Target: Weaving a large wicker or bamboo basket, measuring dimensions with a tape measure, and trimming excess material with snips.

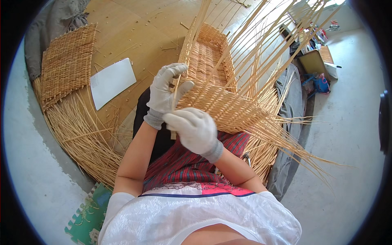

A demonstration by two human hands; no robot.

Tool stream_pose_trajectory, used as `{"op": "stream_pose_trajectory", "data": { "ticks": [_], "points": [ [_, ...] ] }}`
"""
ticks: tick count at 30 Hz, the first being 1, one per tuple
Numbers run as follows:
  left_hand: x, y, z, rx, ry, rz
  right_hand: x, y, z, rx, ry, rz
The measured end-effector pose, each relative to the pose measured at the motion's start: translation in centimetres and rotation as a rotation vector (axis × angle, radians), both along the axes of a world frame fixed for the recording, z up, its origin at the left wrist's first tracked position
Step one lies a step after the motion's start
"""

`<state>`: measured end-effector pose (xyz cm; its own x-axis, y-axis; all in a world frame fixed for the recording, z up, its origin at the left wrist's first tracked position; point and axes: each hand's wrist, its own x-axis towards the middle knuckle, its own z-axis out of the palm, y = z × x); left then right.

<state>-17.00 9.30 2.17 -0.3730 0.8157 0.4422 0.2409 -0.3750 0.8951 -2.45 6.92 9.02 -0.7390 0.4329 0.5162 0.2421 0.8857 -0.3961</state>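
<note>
A half-woven rectangular wicker basket (224, 104) rests tilted across my lap, with long loose willow rods (261, 36) fanning up and to the right from its side. My left hand (165, 87), in a white knit glove, is closed round the basket's near left corner, thumb on the inner side and fingers at the outside. Just below it, my right hand (194, 128), gloved too and slightly blurred, has its fingers curled together over the lower part of a pale upright strip (174, 98) at that corner. What its fingertips hold is hidden.
A flat woven wicker panel (67, 63) and a white sheet (113, 83) lie at the left. Bundles of loose rods (81, 139) spread on both sides of me. Grey cloth (288, 94) lies at the right; farther off are a blue bag (321, 83) and cluttered boxes.
</note>
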Motion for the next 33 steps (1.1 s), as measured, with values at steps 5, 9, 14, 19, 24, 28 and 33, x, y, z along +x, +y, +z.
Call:
{"op": "stream_pose_trajectory", "data": {
  "ticks": [5,9,14,19,24,28,33],
  "points": [
    [-2.7,0.5,0.7,0.022,0.363,-0.032,4.0,2.2,-1.7,-0.442,0.635,-0.198],
    [-3.2,0.7,1.5,-0.021,0.239,-0.189,5.3,4.1,-3.8,-0.879,0.702,-0.466],
    [-2.4,0.9,1.9,-0.169,-0.158,-0.345,4.2,5.3,-1.5,-0.647,0.575,-0.601],
    [-1.5,0.9,2.0,-0.234,-0.146,-0.279,-0.2,9.8,3.3,0.190,0.262,-0.435],
    [-3.2,0.8,3.5,-0.006,0.506,-0.228,3.6,8.1,1.0,-0.380,0.484,-0.290],
    [-1.9,-0.1,5.1,-0.035,0.747,-0.194,12.8,1.3,-3.1,-0.384,0.258,-0.411],
    [3.6,-1.1,6.4,-0.271,0.787,-0.069,22.3,-8.8,-3.9,-0.789,-0.822,-0.201]
  ]
}}
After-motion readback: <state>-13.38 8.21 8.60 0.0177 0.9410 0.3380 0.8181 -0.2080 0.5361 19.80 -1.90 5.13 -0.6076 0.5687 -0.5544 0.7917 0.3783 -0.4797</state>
